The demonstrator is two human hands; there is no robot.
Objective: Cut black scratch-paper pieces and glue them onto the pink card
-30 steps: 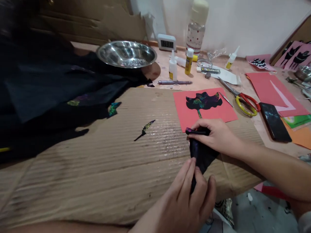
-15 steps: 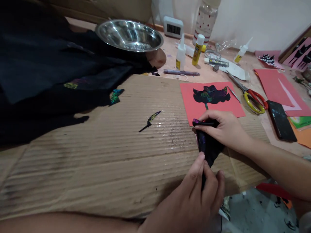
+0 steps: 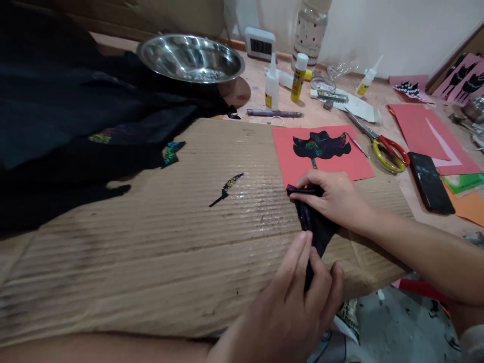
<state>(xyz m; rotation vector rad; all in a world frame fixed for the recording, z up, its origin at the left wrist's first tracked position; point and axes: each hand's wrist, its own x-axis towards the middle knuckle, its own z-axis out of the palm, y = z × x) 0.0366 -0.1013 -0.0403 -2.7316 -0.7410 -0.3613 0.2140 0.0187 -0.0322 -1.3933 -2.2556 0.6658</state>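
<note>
Dir's by clock from the folded black cloth (image 3: 325, 229), which lies on corrugated cardboard (image 3: 151, 262) under both hands. R hand (image 3: 338, 199) comes in from abt 3-4 o'clock, thumb & fingers closed w/ no visible gap on the cloth's rolled far end. L hand (image 3: 291, 297) is at 6-7 o'clock, fingertips close together on the narrow fold; can't tell if they pinch it or just press. Red paper (image 3: 287, 156) sits at 12 o'clock, a dark flower-like cutout (image 3: 321, 146) on it; can't tell if the cloth's tip touches its nr edge. Small glittery leaf-shaped cutout (image 3: 229, 189) lies apart at 10 o'clock. Large black fabric (image 3: 56, 121) also at 10, farther off; steel basin (image 3: 191, 60) at 11. Glue bottle (image 3: 271, 91), glue stick (image 3: 298, 80) & pen (image 3: 275, 113) btwn 11 & 12. Red/yellow-handled scissors (image 3: 385, 156) btwn 1 & 2, phone (image 3: 431, 182) at 2.
</note>
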